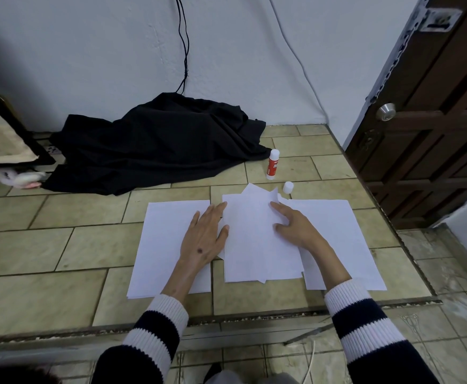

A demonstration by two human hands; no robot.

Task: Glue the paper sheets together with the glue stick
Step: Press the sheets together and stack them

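On the tiled tabletop [60,245] three lots of sheets are lying side by side; the middle stack [257,245] is sitting askew between the hands. The glue stick [272,164] is standing upright beyond it, uncapped, cap [288,187] alongside, nearer the right hand [296,225]. That hand is pressing the stack, fingers loosely bent, gripping nothing. The left hand [204,234] is lying flat, fingers straight, at the stack's left edge.

Three piles of paper [257,239], one glue stick [272,164] at one o'clock, one white cap [288,187], one black cloth [154,142], two hands [203,236]
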